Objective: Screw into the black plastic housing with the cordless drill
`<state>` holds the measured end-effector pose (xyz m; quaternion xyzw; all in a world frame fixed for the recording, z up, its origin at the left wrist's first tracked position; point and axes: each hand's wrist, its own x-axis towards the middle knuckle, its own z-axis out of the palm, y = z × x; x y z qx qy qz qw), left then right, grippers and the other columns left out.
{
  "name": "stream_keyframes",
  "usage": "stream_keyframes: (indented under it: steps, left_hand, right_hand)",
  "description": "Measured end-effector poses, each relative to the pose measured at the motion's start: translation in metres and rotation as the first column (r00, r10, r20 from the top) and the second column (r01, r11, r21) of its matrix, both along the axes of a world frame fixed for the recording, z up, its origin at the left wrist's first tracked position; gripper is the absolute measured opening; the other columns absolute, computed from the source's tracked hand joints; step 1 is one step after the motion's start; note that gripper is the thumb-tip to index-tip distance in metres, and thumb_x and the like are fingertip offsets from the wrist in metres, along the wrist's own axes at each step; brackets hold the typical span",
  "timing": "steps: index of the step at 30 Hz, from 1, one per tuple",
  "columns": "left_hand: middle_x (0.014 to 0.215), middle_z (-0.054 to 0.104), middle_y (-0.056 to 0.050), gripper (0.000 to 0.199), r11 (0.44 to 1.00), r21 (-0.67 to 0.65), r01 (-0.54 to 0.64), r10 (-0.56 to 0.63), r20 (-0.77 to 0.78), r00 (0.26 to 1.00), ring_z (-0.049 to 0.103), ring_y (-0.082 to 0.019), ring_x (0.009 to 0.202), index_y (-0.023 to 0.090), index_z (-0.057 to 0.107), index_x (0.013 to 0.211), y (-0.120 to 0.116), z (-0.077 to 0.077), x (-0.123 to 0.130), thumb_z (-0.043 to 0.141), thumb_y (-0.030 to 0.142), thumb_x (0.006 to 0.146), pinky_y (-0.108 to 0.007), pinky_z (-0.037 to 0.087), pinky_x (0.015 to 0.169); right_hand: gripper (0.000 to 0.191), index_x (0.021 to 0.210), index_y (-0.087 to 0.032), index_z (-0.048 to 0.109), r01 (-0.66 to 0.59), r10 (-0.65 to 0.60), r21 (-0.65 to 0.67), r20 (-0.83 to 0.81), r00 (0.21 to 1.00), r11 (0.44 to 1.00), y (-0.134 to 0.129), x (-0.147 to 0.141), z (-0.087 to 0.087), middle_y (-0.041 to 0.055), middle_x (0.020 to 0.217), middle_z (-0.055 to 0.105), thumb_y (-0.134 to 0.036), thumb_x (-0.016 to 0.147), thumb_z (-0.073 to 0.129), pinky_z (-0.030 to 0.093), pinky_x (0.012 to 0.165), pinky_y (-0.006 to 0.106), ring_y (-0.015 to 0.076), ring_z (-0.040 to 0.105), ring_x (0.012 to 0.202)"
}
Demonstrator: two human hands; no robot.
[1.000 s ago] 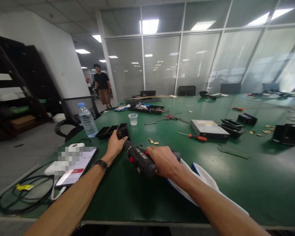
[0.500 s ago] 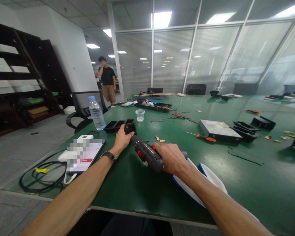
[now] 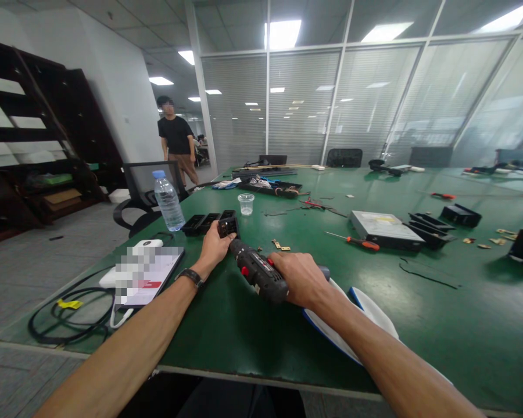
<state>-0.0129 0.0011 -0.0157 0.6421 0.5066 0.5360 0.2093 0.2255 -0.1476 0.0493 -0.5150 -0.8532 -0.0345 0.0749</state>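
Right hand [image 3: 303, 280] grips drill [image 3: 256, 271], laid low over green tabletop [image 3: 287, 337]. Left hand [image 3: 214, 247] clasps black part [image 3: 227, 225] at drill's tip; bit contact apparently made, though obscured.

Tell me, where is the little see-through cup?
In the head view, the clear plastic cup stands on the green table, left of centre and farther back than the hands. The water bottle is to its left, and the black trays sit just in front.

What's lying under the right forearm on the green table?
A white cloth with blue edging lies on the green table under the right forearm. The part beneath the arm is hidden.
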Motion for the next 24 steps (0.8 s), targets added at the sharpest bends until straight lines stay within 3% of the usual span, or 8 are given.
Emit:
stream_keyframes:
  steps: [11, 24]
  left_hand:
    - [0.103, 0.068, -0.008, 0.042, 1.000, 0.009, 0.029, -0.029, 0.013, 0.999, 0.064, -0.023, 0.092, 0.019, 0.057, 0.109, 0.003, -0.004, -0.001, 0.072, 0.031, 0.071, -0.035, 0.050, 0.083]
    - [0.100, 0.069, -0.007, 0.040, 1.000, -0.027, 0.011, -0.009, 0.061, 0.998, 0.065, -0.023, 0.093, 0.018, 0.058, 0.103, -0.007, 0.006, 0.005, 0.074, 0.026, 0.067, -0.035, 0.050, 0.087]
  right_hand:
    - [0.021, 0.095, -0.023, 0.055, -0.008, 0.008, 0.019, -0.021, 1.000, 1.000, 0.000, 0.000, 0.000, 0.0016, 0.090, 0.064, -0.033, 0.080, 0.066, 0.036, 0.061, 0.027, 0.0224, 0.062, 0.078]
    - [0.023, 0.094, -0.022, 0.055, -0.020, 0.022, 0.029, -0.062, 0.998, 0.999, -0.001, 0.000, 0.001, 0.0020, 0.089, 0.065, -0.031, 0.077, 0.068, 0.037, 0.061, 0.027, 0.0225, 0.062, 0.077]
